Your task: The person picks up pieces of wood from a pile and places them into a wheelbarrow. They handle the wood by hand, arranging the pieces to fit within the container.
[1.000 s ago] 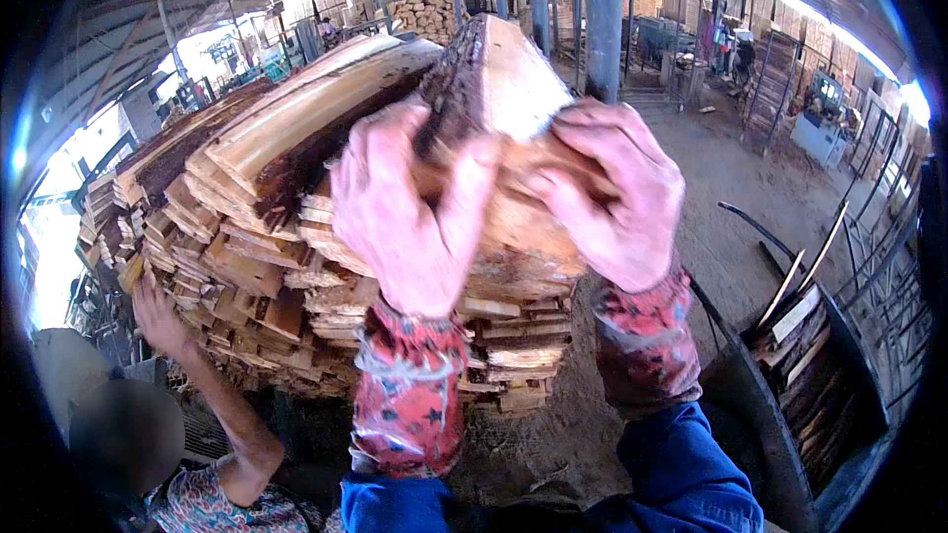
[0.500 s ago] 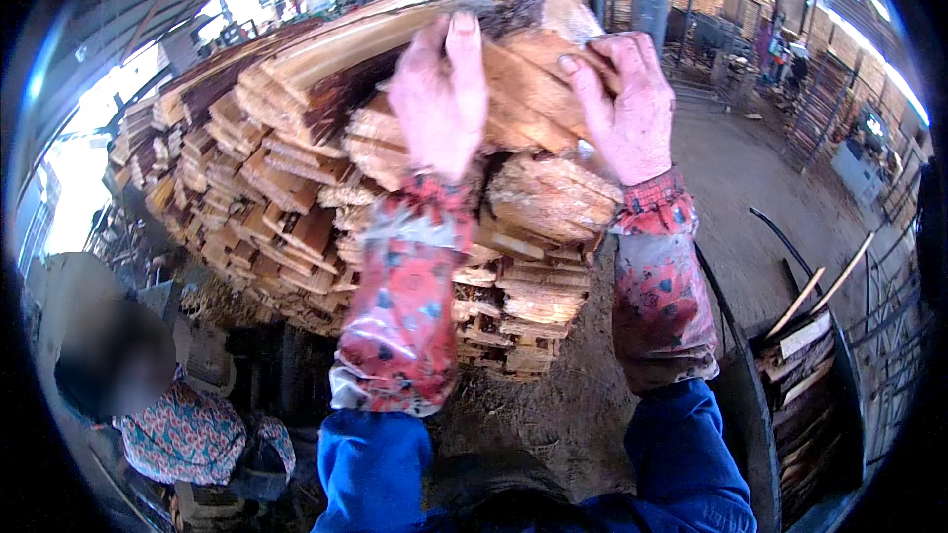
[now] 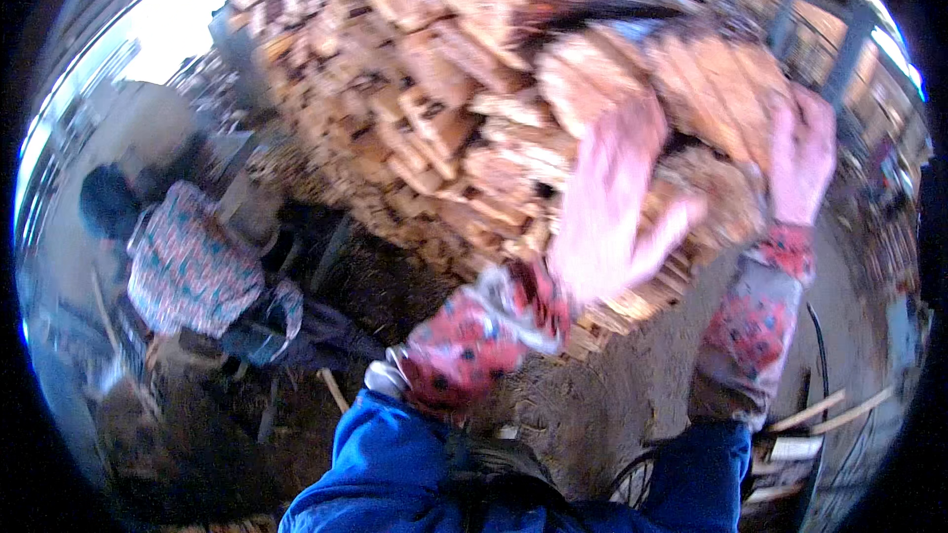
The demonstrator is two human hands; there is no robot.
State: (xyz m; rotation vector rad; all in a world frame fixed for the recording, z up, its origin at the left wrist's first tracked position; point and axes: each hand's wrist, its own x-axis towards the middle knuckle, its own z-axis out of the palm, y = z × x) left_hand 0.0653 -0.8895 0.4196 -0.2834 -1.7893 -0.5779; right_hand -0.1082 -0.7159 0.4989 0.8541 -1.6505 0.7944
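A tall stack of split wood slabs fills the upper middle of the blurred head view. My left hand, in a pink glove over a red patterned sleeve, hangs in front of the stack's lower right end, fingers loose, with nothing in it. My right hand, gloved the same way, lies flat with its fingers stretched up against the ends of the slabs at the top right of the stack. Motion blur hides any finer detail of its hold.
A person in a patterned shirt sits low at the left, close to the stack's foot. Bare dirt ground lies below the stack. Loose wooden sticks lean at the lower right. A metal post stands behind at the right.
My view has swung down and to the left. My left hand has dropped away from the slab both hands were holding on the stack, while my right hand stays up against the wood.
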